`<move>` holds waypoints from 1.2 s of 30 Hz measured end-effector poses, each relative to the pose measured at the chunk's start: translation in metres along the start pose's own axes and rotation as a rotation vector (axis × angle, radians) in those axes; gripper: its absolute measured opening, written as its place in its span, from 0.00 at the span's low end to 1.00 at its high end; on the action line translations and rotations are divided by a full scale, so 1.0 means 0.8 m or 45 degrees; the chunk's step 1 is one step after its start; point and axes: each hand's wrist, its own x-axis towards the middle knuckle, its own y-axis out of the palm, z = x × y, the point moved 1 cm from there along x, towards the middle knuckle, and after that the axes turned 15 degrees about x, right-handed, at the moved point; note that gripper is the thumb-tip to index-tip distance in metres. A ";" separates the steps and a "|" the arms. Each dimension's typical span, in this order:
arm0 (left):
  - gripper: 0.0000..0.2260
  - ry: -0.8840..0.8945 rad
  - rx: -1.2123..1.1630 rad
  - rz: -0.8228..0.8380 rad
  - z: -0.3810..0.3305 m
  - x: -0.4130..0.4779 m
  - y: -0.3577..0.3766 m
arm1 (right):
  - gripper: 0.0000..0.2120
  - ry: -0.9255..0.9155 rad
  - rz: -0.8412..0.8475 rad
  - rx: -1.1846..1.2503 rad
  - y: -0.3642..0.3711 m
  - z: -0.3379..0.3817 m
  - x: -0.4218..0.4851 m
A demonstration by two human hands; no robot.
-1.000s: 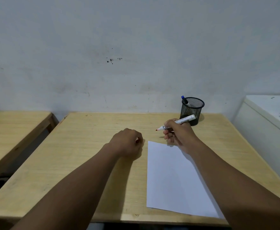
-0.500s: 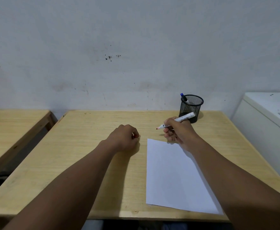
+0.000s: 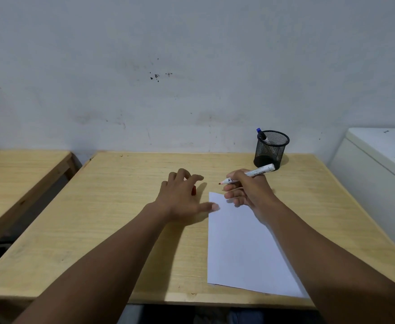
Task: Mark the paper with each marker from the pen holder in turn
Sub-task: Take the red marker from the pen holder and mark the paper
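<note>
Right hand [image 3: 250, 192] grips an uncapped red-tipped white marker [image 3: 250, 175] above the white paper sheet [image 3: 243, 244]. Left hand [image 3: 182, 197], fingers spread, hovers over a small red cap [image 3: 193, 190].

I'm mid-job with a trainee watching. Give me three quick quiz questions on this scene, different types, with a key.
1. True or false: the marker in the right hand has its cap on.
2. Which best describes the paper?
A. Crumpled in the pen holder
B. Lying flat on the table with no marks showing
C. Held up in the air
3. Fill in: the marker standing in the pen holder has a ____ end.

Key:
1. False. Its red tip is bare, and a red cap sits on the table by the open left hand.
2. B.
3. Blue; it is the blue marker.
</note>
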 end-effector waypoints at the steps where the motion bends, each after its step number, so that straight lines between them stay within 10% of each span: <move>1: 0.44 0.011 0.026 0.005 0.000 -0.004 0.006 | 0.05 -0.010 0.008 -0.014 0.003 -0.004 -0.002; 27: 0.52 -0.043 -0.125 -0.100 0.009 -0.015 0.027 | 0.05 -0.270 0.016 -0.448 0.020 -0.046 -0.003; 36: 0.50 -0.051 -0.174 -0.120 0.011 -0.015 0.032 | 0.04 -0.192 -0.065 -0.154 0.016 -0.040 0.002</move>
